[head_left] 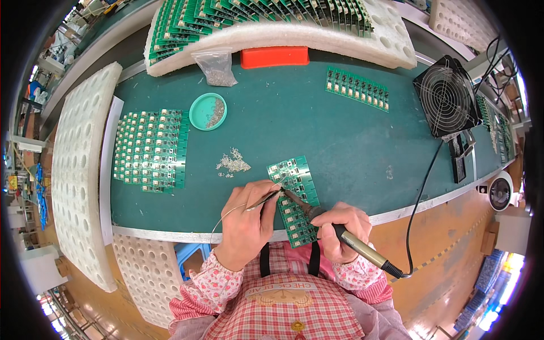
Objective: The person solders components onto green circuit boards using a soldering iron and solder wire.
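A green circuit board panel (294, 222), lined with rows of small white and dark parts, lies tilted near the bench's front edge. My left hand (242, 224) is closed at its left side, pinching tweezers (262, 201) whose tips reach the board. A thin solder wire (222, 216) also runs through its fingers and loops down to the left. From the right, my right hand (343, 225) grips a soldering iron (362, 249). Its dark tip meets the tweezers' tips over the upper left part of the panel. The exact contact point is too small to make out.
Loose small metal parts (233, 162) lie beside a turquoise dish (194, 116). Stacked boards (148, 150) sit left, another panel (357, 89) far right. A foam rack (272, 38), plastic bag (217, 68) and red bin (275, 57) line the back. A fan (446, 96) and iron's cord (424, 192) are right.
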